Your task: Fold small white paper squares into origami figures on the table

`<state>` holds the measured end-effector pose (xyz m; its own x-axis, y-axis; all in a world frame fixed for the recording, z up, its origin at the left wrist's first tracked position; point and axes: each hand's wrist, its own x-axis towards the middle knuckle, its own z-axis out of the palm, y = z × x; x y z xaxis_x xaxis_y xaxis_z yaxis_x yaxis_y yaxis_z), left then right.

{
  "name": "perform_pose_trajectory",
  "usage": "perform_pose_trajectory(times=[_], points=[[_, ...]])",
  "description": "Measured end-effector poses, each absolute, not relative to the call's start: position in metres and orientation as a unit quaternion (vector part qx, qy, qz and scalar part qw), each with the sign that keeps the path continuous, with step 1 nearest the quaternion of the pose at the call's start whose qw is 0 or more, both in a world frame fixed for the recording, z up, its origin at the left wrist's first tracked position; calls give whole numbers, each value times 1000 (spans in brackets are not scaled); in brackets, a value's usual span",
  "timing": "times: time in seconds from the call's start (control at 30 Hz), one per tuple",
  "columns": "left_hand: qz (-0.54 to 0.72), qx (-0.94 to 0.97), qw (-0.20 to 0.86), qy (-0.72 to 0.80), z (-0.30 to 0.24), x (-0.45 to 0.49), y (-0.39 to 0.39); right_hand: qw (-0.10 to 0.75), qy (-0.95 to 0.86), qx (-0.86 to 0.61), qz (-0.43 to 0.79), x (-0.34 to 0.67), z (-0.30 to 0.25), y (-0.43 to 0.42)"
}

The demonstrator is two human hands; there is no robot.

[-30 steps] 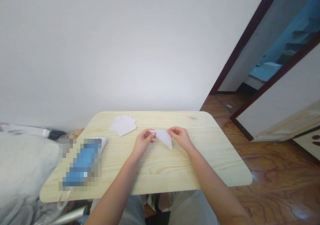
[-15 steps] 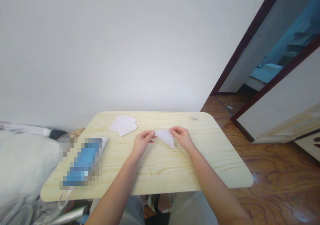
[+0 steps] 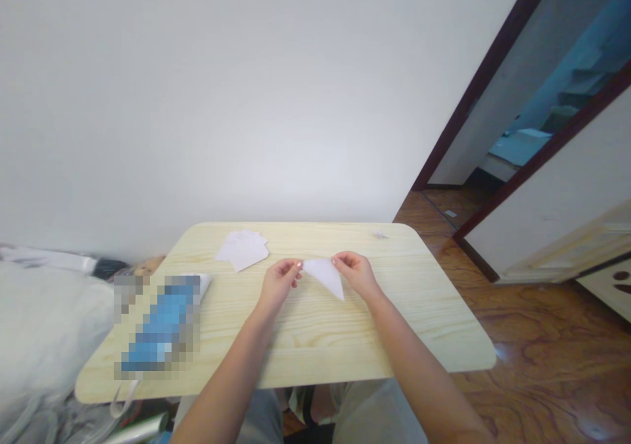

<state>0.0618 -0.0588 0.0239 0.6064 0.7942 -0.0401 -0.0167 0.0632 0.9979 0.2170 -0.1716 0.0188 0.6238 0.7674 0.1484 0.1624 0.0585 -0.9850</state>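
A small white sheet of paper (image 3: 323, 275), triangular in outline and seemingly folded, is held between my two hands above the table. My left hand (image 3: 280, 281) pinches its left corner between thumb and fingertips. At the upper right edge, my right hand (image 3: 355, 271) grips it the same way. One pointed corner hangs down towards me. Beyond my left hand lies a loose, fanned pile of white paper sheets (image 3: 249, 252). A tiny whitish object (image 3: 379, 235) rests near the far right of the table, too small to name.
The pale wooden table (image 3: 320, 358) has rounded corners and stands against a white wall (image 3: 296, 102). On its left lies a blurred-out blue item (image 3: 162, 325), with a white cable (image 3: 125, 394) by the near edge. White bedding (image 3: 44, 325) borders the left; a doorway opens at right.
Both hands keep their pinch on the paper. Its lower corner now hangs slightly further down and more of its face shows. The view has shifted a little.
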Motion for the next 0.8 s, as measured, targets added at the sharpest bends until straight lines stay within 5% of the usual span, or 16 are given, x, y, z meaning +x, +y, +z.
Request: perform_pose_trajectory(times=[0.33, 0.8], points=[[251, 833, 447, 208, 15, 56, -56, 508, -504, -685, 135, 212, 27, -178], [171, 887, 386, 186, 15, 55, -56, 476, -526, -690, 142, 206, 24, -175]])
